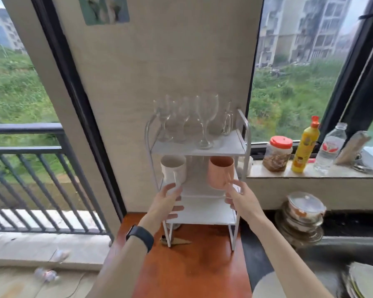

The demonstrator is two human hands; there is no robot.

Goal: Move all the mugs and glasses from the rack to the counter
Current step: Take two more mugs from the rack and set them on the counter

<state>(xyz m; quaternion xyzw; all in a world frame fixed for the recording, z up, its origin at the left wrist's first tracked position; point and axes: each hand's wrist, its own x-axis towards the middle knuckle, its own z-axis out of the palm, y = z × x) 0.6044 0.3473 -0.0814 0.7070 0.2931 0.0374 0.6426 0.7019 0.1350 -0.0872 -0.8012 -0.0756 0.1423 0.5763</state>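
Two mugs stand on the rack's middle shelf, just past my fingertips: a white mug ahead of my left hand, a pink mug ahead of my right hand. Both hands are spread open and hold nothing; whether my left thumb touches the white mug I cannot tell. Above my hands, on the top shelf, I count four stemmed glasses, blurred and overlapping, so the count is unsure, plus one clear handled mug. The bench lies under my wrists.
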